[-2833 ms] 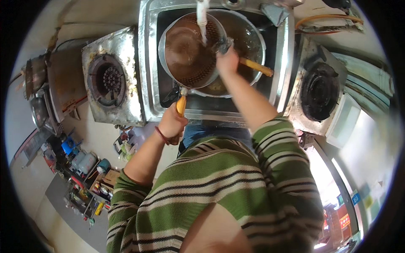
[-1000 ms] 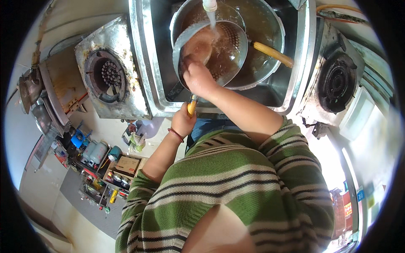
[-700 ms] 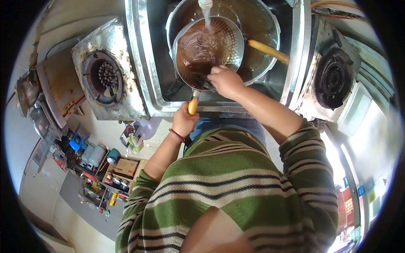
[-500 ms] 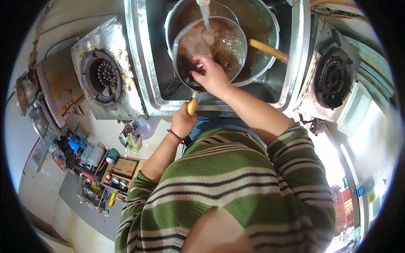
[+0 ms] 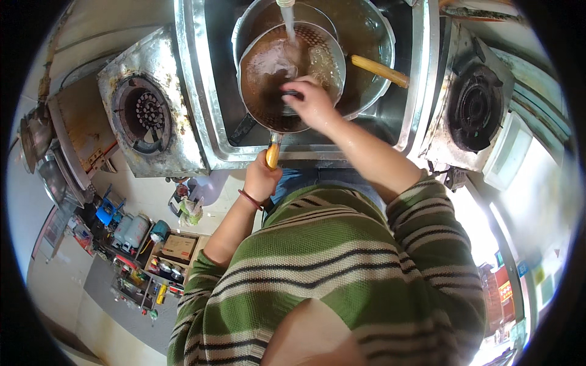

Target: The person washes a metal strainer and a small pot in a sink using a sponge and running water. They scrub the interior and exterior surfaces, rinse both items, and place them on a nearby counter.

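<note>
My left hand [image 5: 262, 178] is closed round the wooden handle [image 5: 273, 155] of a wide, round metal strainer [image 5: 268, 117] with rows of small holes. The strainer rests over a large metal pot [image 5: 391, 52] of brownish water. Over the strainer's near right side, my right hand [image 5: 312, 108] bends its fingers round a small dark thing [image 5: 293, 94], too blurred to name. Water [image 5: 289, 25] runs from a tap hose [image 5: 285, 3] into the strainer. A second wooden handle [image 5: 379, 71] sticks out over the pot's right rim.
The pot stands in a stainless steel sink [image 5: 372, 131]. Gas burners flank it, one on the left [image 5: 145, 116] and one on the right [image 5: 478, 108]. Pans [image 5: 52, 178] hang at the far left. A low shelf with a cardboard box [image 5: 179, 247] stands behind on the left.
My right hand has shifted slightly right and down inside the strainer, with the dark thing in its fingers. The scene sits a little further left in the picture. My left hand keeps its grip.
</note>
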`<state>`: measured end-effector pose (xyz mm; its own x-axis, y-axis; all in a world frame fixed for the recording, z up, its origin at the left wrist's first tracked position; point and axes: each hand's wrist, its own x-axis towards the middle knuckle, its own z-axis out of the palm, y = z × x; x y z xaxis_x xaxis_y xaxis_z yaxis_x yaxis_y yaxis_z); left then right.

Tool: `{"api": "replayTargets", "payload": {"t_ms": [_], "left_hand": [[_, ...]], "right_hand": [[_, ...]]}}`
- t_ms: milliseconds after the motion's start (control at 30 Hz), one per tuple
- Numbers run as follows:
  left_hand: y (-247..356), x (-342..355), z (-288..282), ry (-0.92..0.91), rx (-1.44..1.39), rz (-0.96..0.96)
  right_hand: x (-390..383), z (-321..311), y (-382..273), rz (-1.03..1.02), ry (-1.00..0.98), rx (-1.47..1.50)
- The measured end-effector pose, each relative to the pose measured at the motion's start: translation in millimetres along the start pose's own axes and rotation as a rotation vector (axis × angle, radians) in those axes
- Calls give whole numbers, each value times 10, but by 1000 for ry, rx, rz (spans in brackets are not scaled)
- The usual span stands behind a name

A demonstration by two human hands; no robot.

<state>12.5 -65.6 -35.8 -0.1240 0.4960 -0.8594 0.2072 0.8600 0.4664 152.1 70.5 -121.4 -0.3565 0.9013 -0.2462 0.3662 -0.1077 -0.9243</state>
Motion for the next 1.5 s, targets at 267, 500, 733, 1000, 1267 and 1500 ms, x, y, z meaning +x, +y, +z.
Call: {"api": "replayTargets", "payload": {"t_ms": [267,500,733,1000,1267,1500], "left_hand": [[14,-7,-44,-4,-45,16],[213,-61,-146,-232,-287,-124],[444,51,-326,-204,133,-151],[307,-15,-342,-227,-179,-140],[467,-33,-307,-160,-79,-144],[427,-20,-308,-204,-60,-105]], "right_hand": [[-182,22,-124,-168,-277,-43],[455,-285,334,-81,43,-673],[683,501,-291,-89,-56,-32],[527,-356,-4,108,-387,-773],[548,411,-176,37,-255,-308],[700,-117,460,153,174,-302]]}}
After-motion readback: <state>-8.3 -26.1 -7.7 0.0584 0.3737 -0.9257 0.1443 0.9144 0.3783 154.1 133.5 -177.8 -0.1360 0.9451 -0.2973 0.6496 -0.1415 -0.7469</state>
